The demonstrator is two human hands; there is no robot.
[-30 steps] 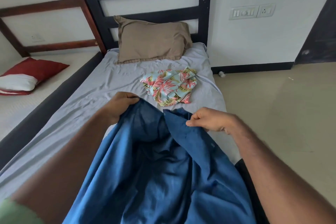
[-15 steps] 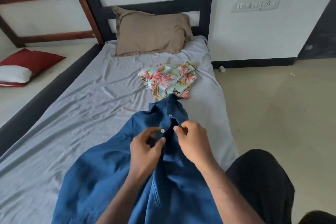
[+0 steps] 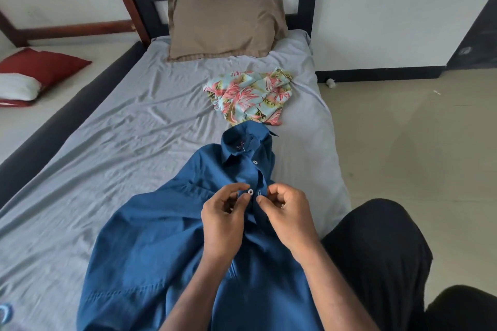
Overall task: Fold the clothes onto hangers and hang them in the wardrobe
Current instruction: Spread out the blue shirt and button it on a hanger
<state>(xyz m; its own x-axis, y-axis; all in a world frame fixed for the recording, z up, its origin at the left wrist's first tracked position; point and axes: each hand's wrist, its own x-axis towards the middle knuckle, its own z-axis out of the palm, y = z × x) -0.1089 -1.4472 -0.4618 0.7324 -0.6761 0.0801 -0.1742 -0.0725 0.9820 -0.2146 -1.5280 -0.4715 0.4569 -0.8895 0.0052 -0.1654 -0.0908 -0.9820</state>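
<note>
Head view: both hands, left (image 3: 224, 219) and right (image 3: 289, 213), grip pinching the blue shirt (image 3: 166, 244) placket on the bed (image 3: 80, 169).

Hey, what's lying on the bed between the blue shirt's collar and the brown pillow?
In the head view, a crumpled floral garment lies between the blue shirt and the brown pillow, its near edge at the collar; beyond it, bare grey sheet.

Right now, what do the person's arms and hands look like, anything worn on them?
Both forearms are bare up to the frame edge, with no sleeves or watch showing. The left hand is bare; the right hand shows a small glint at one finger, possibly a ring, too small to confirm.
</note>
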